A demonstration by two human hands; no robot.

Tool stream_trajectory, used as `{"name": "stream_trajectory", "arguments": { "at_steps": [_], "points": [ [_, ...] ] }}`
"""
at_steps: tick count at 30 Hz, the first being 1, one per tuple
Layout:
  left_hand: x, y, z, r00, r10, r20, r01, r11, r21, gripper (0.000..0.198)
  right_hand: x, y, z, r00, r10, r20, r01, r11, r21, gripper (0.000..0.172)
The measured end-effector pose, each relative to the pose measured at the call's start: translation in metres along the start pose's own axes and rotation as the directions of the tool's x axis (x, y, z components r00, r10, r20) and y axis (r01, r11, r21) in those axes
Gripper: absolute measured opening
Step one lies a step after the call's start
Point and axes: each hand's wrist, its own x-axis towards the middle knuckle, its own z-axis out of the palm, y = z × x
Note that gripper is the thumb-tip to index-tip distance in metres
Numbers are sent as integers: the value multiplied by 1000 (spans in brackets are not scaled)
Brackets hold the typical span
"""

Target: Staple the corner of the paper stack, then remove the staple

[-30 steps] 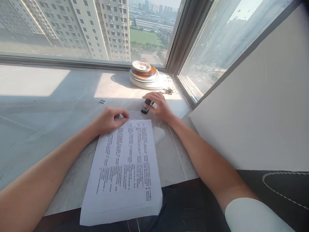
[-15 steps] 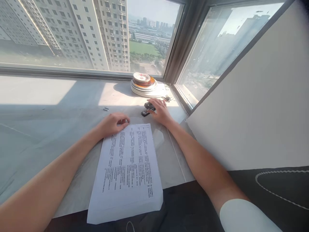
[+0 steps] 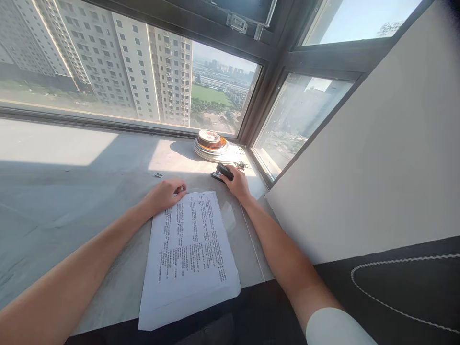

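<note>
Printed sheets of paper lie on the pale stone sill, their near end hanging past its front edge. My left hand is closed at their top left corner, thumb and curled fingers pinching the edge. How many sheets there are, I cannot tell. A black stapler sits beyond the paper's top right corner. My right hand is wrapped round its rear part, and the stapler's front end points left, apart from the paper.
Small strips of staples lie on the stone sill, beyond my left hand. A stack of plates stands in the window corner, with a small dark tangled item beside it. A white wall bounds the right side.
My right hand has gone from resting over the stapler to gripping it, and the stapler's top looks more raised. My left hand stays at the paper's edge. The view has tilted up.
</note>
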Motion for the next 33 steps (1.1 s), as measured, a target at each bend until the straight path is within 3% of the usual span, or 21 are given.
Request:
{"name": "stream_trajectory", "arguments": {
  "at_steps": [4, 7, 13, 20, 24, 28, 33],
  "points": [
    [-1, 3, -2, 996, 64, -69, -57, 993, 99, 19, 2, 2, 1, 1000, 5, 20, -5, 1000, -23, 37],
    [-3, 18, 2, 980, 151, -129, -132, 981, 141, 21, 2, 3, 3, 1000, 7, 26, -6, 999, -32, 36],
    [-8, 49, 23, 955, 290, 69, -295, 952, 77, 31, 3, 5, 5, 1000, -7, 31, 8, 1000, -28, 30],
    [-8, 45, 24, 952, 272, 137, -282, 958, 59, 31, 3, 8, 7, 1000, -12, 16, 13, 1000, -27, 30],
    [-8, 41, 24, 971, 227, 79, -225, 974, -39, 30, 3, 9, 7, 1000, -14, 20, 14, 1000, -22, 29],
    [-7, 33, 18, 990, 102, -101, -110, 991, -81, 24, 3, 7, 5, 1000, -5, 28, 5, 1000, -16, 31],
    [-7, 15, 2, 934, -137, -330, 171, 983, 74, 21, 3, 6, 3, 1000, 5, 29, -4, 1000, -2, 33]
  ]
}}
